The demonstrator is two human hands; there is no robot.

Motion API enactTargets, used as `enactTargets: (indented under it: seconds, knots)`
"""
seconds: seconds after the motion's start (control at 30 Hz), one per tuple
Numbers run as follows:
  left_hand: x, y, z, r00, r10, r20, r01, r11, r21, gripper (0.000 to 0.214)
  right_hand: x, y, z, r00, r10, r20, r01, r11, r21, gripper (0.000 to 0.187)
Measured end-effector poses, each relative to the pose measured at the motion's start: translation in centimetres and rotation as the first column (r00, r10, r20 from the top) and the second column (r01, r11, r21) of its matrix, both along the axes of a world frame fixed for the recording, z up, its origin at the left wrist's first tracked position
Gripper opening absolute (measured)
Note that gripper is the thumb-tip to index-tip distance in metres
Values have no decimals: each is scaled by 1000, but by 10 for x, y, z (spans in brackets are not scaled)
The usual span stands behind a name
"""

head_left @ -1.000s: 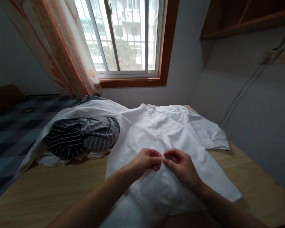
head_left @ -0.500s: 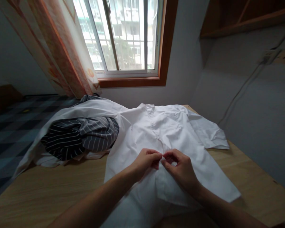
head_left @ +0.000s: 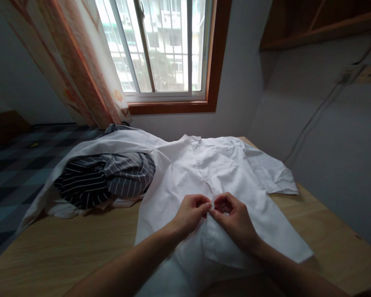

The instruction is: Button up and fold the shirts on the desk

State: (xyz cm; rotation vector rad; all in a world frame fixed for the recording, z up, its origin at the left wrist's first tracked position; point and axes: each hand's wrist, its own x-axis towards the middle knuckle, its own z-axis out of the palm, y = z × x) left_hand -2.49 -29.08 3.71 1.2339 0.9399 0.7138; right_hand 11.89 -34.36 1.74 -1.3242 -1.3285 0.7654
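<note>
A white shirt (head_left: 216,173) lies spread face up on the wooden table (head_left: 64,247), collar toward the window. My left hand (head_left: 190,212) and my right hand (head_left: 233,218) meet at the shirt's front placket about halfway down. Each hand pinches one edge of the placket, fingertips almost touching. The button between them is too small to make out. The shirt's right sleeve (head_left: 275,175) lies flat toward the wall.
A dark striped garment (head_left: 108,177) is bunched on the table's left, wrapped in more white cloth (head_left: 49,194). Behind are a window (head_left: 160,45) and a patterned curtain (head_left: 77,62). A grey wall runs along the right, a wooden shelf (head_left: 321,24) above.
Both hands stay pinched on the placket and shift only slightly. The cloth below them has been drawn a little flatter.
</note>
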Motion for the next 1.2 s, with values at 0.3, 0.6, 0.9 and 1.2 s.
enactTargets:
  seconds: [0.3,0.6,0.9,1.2]
  knots:
    - [2,-10,2,976,129,-175,-47,911,410,14,1,-4,8,982,-65,178,75,996,-49,13]
    - [0,-19,-2,914,195,-356,79,775,628,17,5,-5,17,954,-23,300,59,992,-111,19]
    - [-4,-13,-6,864,160,-478,146,829,540,15,14,10,2,968,206,-146,-243,916,-319,22]
    - [-41,-23,22,773,81,-629,456,618,640,30,52,-15,13,830,202,520,-167,979,-114,37]
